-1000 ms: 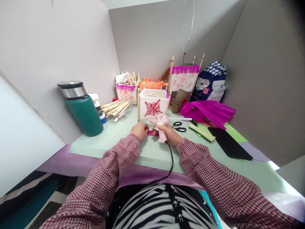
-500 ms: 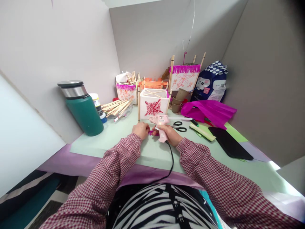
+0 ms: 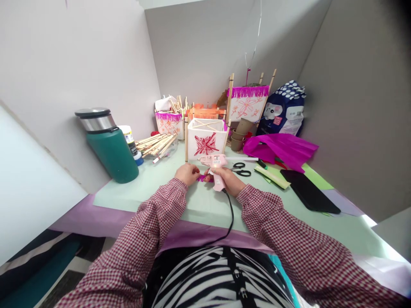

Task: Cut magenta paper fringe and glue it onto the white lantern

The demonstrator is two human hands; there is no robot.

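My right hand (image 3: pixel 228 179) is wrapped round the grip of a pink glue gun (image 3: pixel 215 164), whose black cord (image 3: pixel 230 216) trails back over the table edge. My left hand (image 3: pixel 187 173) pinches a small magenta fringed paper strip (image 3: pixel 203 178) held between the two hands, just below the gun's nozzle. Both hands hover over a pale green mat (image 3: pixel 154 188). Right behind them stands a white paper lantern box (image 3: pixel 206 140) with a red flower drawing and stick frame.
A green flask (image 3: pixel 109 145) stands at left, a small paint bottle (image 3: pixel 131 141) beside it, loose wooden sticks (image 3: pixel 157 144) behind. Black scissors (image 3: pixel 241 170), magenta crepe paper (image 3: pixel 281 147), a black phone (image 3: pixel 308 192), brown cups (image 3: pixel 240 133), more decorated lanterns (image 3: pixel 246 102) and a blue dotted bag (image 3: pixel 284 111) lie right.
Hardly anything differs; the hands and glue gun stay together at the same spot, and the view has shifted slightly.
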